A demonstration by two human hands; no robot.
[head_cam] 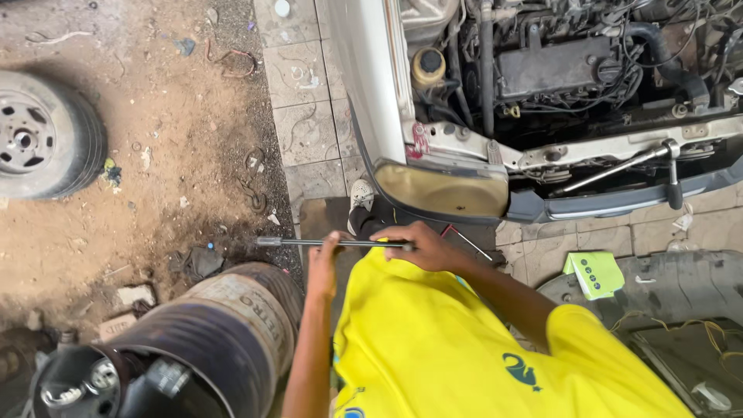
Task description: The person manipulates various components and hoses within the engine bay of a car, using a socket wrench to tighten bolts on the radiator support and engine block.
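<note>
While our left hand (323, 259) and right hand (422, 246) clasp the rod (290, 242), we hold it level just near of the headlight (441, 190). We judge we're readying it, and swinging it calls for firm grips.

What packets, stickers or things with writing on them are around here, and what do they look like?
Green packet: on the tiled floor at right, below the car's bumper; flat, lime green, small dark dots in a row.
Metal drum: lying on its side at lower left, beside the left hand; dark and rusty, pale painted band with lettering.
Red sticker: on the white car body above the headlight; small, smudged.
</note>
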